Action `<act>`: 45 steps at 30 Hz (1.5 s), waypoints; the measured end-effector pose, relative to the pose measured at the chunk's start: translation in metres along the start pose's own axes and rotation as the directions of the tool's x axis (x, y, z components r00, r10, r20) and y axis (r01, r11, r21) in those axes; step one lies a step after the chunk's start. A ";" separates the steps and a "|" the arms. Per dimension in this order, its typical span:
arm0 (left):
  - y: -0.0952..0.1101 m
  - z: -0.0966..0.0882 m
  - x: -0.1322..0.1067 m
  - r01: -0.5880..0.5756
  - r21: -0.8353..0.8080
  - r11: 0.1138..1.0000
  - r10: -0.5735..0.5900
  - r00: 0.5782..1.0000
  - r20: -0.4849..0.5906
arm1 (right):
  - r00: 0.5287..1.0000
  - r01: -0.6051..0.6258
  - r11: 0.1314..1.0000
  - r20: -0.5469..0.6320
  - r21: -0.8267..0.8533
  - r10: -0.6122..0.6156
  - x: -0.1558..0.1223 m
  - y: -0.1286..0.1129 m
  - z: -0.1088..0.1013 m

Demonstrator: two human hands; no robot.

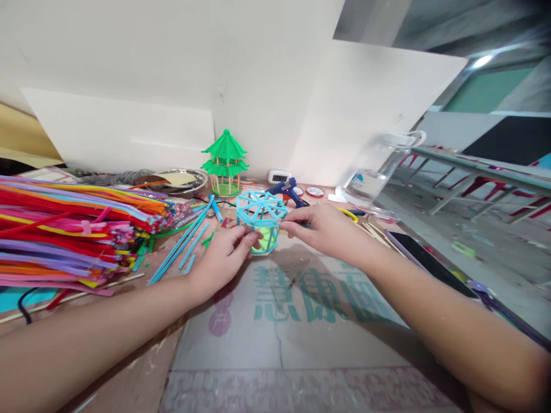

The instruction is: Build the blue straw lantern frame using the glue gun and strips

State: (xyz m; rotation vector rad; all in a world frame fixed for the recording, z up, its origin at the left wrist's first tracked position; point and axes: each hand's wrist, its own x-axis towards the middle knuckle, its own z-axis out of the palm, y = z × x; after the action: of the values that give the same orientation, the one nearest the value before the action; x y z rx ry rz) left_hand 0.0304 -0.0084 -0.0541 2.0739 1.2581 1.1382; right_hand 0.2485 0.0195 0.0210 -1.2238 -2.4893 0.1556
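A pale blue frame [262, 221], open-sided with a spoked top and a yellow-green base, stands upright between two bare hands at the center of the picture, low over a printed cardboard sheet [232, 370]; whether its base touches the sheet cannot be told. Its thin bars suggest a very light piece, fairly stiff but fragile at the joints, with little risk of slipping; the lower posts or the base rim look safer to hold than the spokes. The left hand [221, 253], palm down, has its thumb and fingers closed around the lower left side. The right hand [318, 225], slightly higher, points leftward with thumb and fingers nearly together at the right edge; whether they grip cannot be told. Both forearms slant inward from the lower corners. Blue strips [177, 250] lie left of center on the table [140, 376], with a glue gun [284, 189] behind.
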 end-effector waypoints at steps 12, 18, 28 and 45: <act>-0.011 0.002 0.003 -0.009 0.065 0.998 0.016 0.995 -0.094 | 0.976 -0.161 0.976 0.126 -0.147 0.180 0.005 0.071 -0.033; -0.014 0.004 0.005 -0.011 0.082 0.997 0.019 0.995 -0.096 | 0.930 -0.329 0.924 0.099 -0.197 0.353 0.007 0.090 -0.029; -0.020 0.004 0.003 0.008 0.111 0.994 0.002 0.996 -0.092 | 0.954 -0.271 0.945 0.083 -0.186 0.289 0.010 0.093 -0.018; -0.012 0.005 0.004 0.091 -0.012 0.996 -0.091 0.994 -0.062 | 0.983 -0.181 0.969 -0.032 -0.170 0.179 0.006 0.064 -0.021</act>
State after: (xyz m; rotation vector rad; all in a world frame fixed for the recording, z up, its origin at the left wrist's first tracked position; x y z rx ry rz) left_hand 0.0297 0.0006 -0.0638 1.9674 1.3597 1.1729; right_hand 0.3001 0.0624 0.0258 -1.5154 -2.4158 -0.0249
